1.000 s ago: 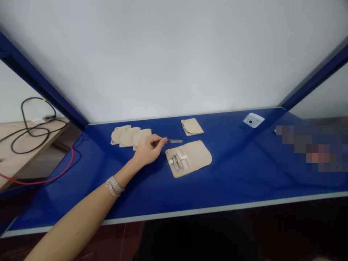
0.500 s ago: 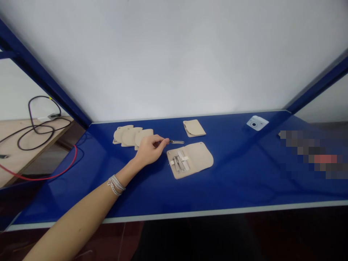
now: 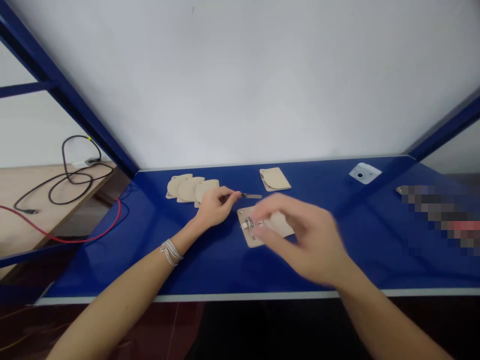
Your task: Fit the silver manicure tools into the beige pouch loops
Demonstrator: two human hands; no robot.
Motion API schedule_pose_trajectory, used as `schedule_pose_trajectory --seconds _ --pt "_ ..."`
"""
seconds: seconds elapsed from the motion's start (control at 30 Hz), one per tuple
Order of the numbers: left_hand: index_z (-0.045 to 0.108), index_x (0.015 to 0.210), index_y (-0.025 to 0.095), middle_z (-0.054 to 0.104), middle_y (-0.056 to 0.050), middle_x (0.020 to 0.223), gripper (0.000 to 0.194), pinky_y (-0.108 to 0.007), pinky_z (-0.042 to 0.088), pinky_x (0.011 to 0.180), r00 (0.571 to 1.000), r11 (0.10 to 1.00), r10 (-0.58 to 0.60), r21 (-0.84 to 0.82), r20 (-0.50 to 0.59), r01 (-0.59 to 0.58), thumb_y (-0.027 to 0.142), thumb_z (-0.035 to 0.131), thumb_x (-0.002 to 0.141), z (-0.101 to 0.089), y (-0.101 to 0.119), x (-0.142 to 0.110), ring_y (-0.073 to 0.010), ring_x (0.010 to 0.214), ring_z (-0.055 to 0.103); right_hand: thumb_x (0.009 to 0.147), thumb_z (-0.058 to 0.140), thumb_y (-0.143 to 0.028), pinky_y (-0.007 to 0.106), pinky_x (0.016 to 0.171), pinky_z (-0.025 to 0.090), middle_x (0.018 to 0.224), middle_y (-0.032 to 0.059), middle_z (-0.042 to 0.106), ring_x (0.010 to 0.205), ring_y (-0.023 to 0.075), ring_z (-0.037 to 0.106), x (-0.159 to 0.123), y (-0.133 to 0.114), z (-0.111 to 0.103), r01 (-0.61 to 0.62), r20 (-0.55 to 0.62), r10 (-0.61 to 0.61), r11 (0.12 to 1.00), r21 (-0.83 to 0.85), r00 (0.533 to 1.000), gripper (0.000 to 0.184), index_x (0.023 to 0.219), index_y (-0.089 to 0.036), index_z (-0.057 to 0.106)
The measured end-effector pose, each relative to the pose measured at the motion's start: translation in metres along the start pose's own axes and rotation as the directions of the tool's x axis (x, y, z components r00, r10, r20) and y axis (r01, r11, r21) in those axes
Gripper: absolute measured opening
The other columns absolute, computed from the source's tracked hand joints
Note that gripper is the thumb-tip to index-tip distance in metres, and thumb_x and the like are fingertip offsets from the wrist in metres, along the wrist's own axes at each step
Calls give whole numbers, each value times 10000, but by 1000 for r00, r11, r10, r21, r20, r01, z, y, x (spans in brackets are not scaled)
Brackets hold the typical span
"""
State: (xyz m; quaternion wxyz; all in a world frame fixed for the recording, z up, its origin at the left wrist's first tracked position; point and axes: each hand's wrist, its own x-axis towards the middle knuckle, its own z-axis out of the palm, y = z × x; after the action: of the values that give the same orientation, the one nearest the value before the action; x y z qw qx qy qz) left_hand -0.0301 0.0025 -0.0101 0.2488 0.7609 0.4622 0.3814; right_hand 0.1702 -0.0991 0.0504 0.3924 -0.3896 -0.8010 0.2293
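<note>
My left hand is closed in a pinch on a slim metal manicure tool, which points right from my fingertips above the table. Below it an opened beige manicure case lies flat, with small metal tools in its left half. Over this case hovers my right hand, blurred by motion, thumb and fingers apart with nothing seen between them. It covers part of the case's flap and contents. I cannot tell whether its fingertips touch the case.
Several closed beige cases overlap behind my left hand, and another closed case lies farther back. A white camera-like object stands back right on the blue table. Black cable and red cable lie at left; the right edge is pixelated.
My right hand has come in from the right over the opened case. My left hand still pinches the metal tool in about the same place. The whole view has shifted slightly.
</note>
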Motion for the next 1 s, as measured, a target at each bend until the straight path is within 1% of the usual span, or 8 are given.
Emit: schedule_pose_trajectory --seconds 0.07,0.13,0.23,0.33,0.53,0.8,0.9,1.0 --pt "712 793 133 695 -69 745 390 -241 452 556 1000 1000 -6 -16 -1 6 468 535 886 0 0 0 -133 611 570 849 629 -254 422 861 492 1012 88 655 942 248 614 24 30 5 -19 -77 3 976 -217 997 185 1028 -226 672" --pt "706 787 134 693 -70 752 407 -240 459 551 1000 999 -10 -38 6 11 487 528 888 0 -2 0 -129 600 568 814 672 -268 461 905 460 1057 122 635 1011 275 582 45 64 11 18 -14 -25 939 -342 1000 271 1067 -174 655" --pt "699 779 137 686 -67 754 419 -237 463 538 1000 998 -15 -59 18 16 504 528 885 2 -5 0 -122 579 562 872 601 -242 420 866 450 981 118 646 918 232 583 58 100 19 80 67 -59 925 -373 996 185 1001 -135 678" --pt "694 782 134 680 -59 733 427 -230 461 516 998 995 -44 -93 35 47 518 534 880 3 -7 0 -116 558 565 920 527 -227 412 869 419 945 113 641 892 222 545 55 111 26 132 54 -121 890 -436 991 206 976 -128 698" --pt "697 795 125 695 -67 741 459 -223 465 507 994 989 -81 -119 71 89 548 534 868 2 -1 1 -112 539 567 947 479 -266 396 823 410 975 143 569 897 243 458 50 108 31 170 7 -200 813 -556 980 288 1026 -126 717" --pt "719 823 136 682 -58 732 389 -235 421 545 995 989 67 127 79 -77 497 574 851 1 4 2 -104 540 525 916 466 -119 357 838 446 950 136 584 880 207 523 54 116 31 143 4 -154 912 -384 988 259 1025 -86 699" --pt "730 834 144 700 -60 756 372 -246 438 560 989 970 -20 242 145 -16 480 570 844 -2 6 2 -119 556 558 893 505 -117 328 819 460 956 112 628 862 181 569 56 121 30 -2 -65 -10 984 -178 998 213 964 -110 706" --pt "724 871 150 700 -50 725 348 -243 450 515 947 960 -161 267 276 85 461 573 831 -5 9 2 -118 495 567 891 510 -139 308 779 463 952 89 660 837 163 593 55 121 27 -103 -95 101 995 -17 990 201 907 -134 710"
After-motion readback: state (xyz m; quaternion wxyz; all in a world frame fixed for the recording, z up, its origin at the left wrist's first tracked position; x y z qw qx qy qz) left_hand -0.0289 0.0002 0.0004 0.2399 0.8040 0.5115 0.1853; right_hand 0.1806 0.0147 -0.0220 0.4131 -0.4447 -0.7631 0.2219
